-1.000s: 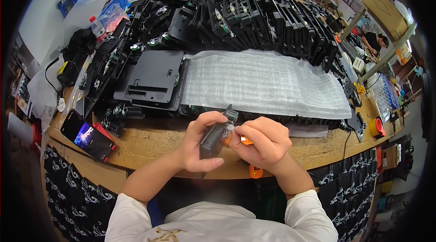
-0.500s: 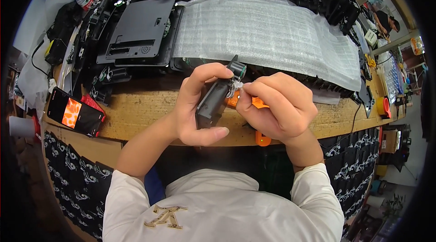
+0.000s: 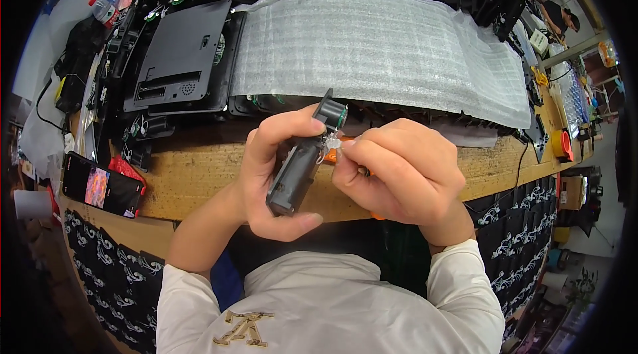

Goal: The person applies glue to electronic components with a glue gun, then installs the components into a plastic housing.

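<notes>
My left hand [image 3: 269, 174] grips a black plastic housing [image 3: 294, 178] with a round part and a green circuit board at its upper end. The housing is tilted over the table's front edge, thumb below it and index finger near its top. White wires with a small pale connector [image 3: 332, 144] come out beside the round part. My right hand [image 3: 402, 171] pinches the wires at that connector between thumb and index finger. Partly hidden behind my right hand lies an orange tool [image 3: 330, 156].
White foam sheet [image 3: 379, 48] covers black parts across the table. Flat black panels [image 3: 183, 55] are stacked at the left. A phone [image 3: 103, 184] with a lit screen lies front left, and a roll of yellow-red tape [image 3: 562, 146] sits at right. Another person [image 3: 558, 18] is far right.
Both hands and the housing have shifted a little left and toward me in the picture. The orange tool is now more hidden, and the picture on the phone screen differs.
</notes>
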Demonstrator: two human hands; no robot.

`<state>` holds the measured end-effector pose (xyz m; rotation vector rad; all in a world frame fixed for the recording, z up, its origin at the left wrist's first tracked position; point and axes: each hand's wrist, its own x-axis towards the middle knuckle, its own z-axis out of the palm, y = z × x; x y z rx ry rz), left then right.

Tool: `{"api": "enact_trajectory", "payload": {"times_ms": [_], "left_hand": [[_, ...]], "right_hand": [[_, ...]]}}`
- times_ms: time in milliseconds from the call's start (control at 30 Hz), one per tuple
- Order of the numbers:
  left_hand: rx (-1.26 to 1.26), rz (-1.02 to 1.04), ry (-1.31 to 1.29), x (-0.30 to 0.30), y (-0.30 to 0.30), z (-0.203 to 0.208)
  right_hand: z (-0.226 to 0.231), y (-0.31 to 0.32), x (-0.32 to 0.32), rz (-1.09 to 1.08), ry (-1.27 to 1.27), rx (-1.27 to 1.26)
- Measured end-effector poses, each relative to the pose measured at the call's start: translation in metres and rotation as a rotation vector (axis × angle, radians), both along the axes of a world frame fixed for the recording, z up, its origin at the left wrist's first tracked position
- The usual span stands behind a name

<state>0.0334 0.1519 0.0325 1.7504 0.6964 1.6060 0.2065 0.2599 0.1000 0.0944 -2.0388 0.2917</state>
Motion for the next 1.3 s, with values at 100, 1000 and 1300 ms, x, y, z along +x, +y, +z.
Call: {"api": "enact_trajectory", "payload": {"times_ms": [100, 1000, 1300], "left_hand": [[0.024, 0.032, 0.026, 0.0045, 0.0021, 0.0007], [0.090, 0.193, -0.010, 0.0097, 0.0027, 0.0047], [0.098, 0.208, 0.014, 0.0096, 0.0026, 0.0056]], "right_hand": [[0.0007, 0.0004, 0.0039, -0.028, -0.009, -0.024], [-0.0054, -0.0014, 0.0069, -0.015, -0.050, -0.061], [-0.0061, -0.0003, 0.0044, -0.016, -0.075, -0.013]]}}
